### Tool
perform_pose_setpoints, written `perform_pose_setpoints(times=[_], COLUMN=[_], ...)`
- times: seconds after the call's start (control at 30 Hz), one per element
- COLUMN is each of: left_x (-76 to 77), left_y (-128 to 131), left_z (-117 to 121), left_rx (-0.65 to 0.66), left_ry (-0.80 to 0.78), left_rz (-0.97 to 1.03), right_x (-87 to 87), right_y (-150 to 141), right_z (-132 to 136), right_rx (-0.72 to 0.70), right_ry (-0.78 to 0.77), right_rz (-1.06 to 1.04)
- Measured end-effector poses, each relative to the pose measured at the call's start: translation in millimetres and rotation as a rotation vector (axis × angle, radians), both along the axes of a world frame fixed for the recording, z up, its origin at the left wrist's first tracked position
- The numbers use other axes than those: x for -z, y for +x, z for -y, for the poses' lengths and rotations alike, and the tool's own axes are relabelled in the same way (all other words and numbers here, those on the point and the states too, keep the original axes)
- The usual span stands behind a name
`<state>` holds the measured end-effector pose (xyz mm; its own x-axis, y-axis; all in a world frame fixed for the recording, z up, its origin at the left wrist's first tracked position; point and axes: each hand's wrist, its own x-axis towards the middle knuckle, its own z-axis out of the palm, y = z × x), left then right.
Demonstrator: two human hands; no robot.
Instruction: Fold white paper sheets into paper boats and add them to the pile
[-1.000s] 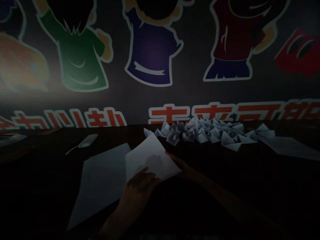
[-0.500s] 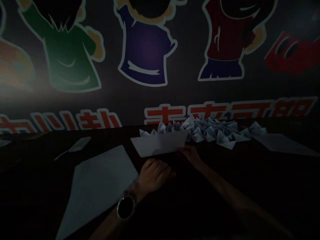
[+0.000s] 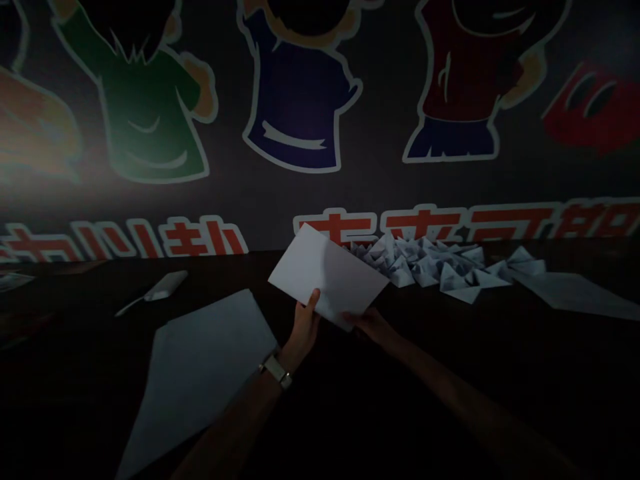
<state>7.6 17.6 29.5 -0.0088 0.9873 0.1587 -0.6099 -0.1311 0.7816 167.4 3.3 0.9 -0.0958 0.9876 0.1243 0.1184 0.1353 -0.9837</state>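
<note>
The scene is very dark. A folded white sheet of paper (image 3: 327, 273) is held up above the dark table (image 3: 450, 373), tilted toward me. My left hand (image 3: 303, 328), with a watch on its wrist, pinches the sheet's lower left edge. Under the lower right corner my right hand (image 3: 373, 325) grips the same sheet. Just behind the sheet, along the table's far edge, lies a pile of several small folded paper boats (image 3: 435, 263).
A stack of flat white sheets (image 3: 200, 363) lies left of my arms. Another flat sheet (image 3: 580, 293) is at the far right. A small pale tool (image 3: 160, 288) rests at the back left. A cartoon mural wall (image 3: 300, 100) rises behind the table.
The sheet lay low and flat half a second ago with my left hand in a loose fist below it; now both hands hold it raised and tilted up.
</note>
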Motion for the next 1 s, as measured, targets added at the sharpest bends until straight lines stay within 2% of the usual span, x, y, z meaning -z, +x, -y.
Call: perform_pose_setpoints(times=[0.13, 0.3, 0.5, 0.57, 0.63, 0.77, 0.9, 1.0], left_x=[3.6, 4.8, 5.2, 6.5, 8.6, 13.0, 12.9, 9.3], left_y=[0, 7, 6, 4, 2, 1, 2, 1], left_z=[5, 12, 10, 7, 6, 4, 8, 14], left_rx=[0.051, 0.136, 0.035, 0.007, 0.002, 0.066, 0.264, 0.378], left_ry=[0.018, -0.006, -0.075, -0.098, -0.108, -0.163, -0.230, -0.264], left_rz=[-0.014, -0.017, -0.007, -0.018, -0.035, -0.099, -0.170, -0.223], right_x=[4.5, 10.7, 17.6, 13.9, 6.7, -14.4, -31.5, -32.9], right_y=[0, 8, -4, -7, -4, 20, 47, 53], right_z=[-3, -9, -1, 1, 0, -13, -22, -17], right_rx=[-0.036, -0.142, -0.103, -0.007, 0.155, 0.439, 0.242, 0.108], right_ry=[0.149, 0.198, 0.254, 0.214, 0.179, 0.232, 0.128, 0.018], right_rz=[-0.034, 0.016, 0.057, 0.008, -0.065, -0.124, -0.141, -0.122])
